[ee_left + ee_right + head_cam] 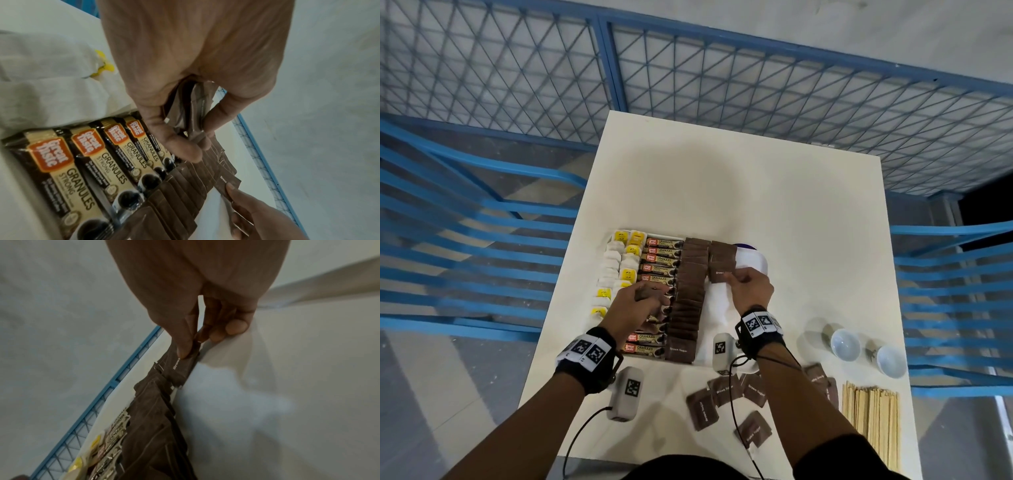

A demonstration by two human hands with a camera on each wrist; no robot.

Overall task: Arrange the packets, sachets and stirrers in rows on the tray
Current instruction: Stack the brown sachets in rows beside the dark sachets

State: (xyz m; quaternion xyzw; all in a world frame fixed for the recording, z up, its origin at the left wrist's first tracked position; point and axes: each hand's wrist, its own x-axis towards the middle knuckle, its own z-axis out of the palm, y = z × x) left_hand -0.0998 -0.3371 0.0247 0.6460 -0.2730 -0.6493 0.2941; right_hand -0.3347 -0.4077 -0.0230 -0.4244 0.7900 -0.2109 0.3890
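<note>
Sachets of crinkled brown foil point(188, 112) sit bunched in the curled left hand point(635, 305); right hand point(750, 286) fingers point(185, 344) pinch a flat brown sugar sachet point(183, 368) on the white tray point(717, 308).

Brown sugar sachets point(687, 301) overlap in a row on the white tray point(717, 308).

My forearms are bare, and on each one I wear a black fabric wrist strap point(599, 356) wrapped with a band of white square tags printed with black pixel-like codes point(759, 322). Under each wrist hangs a small rounded grey camera box point(627, 393) bearing one more such tag (the right one point(723, 353) too), with a thin black cable point(577, 442) trailing back toward my dark clothing.
</note>
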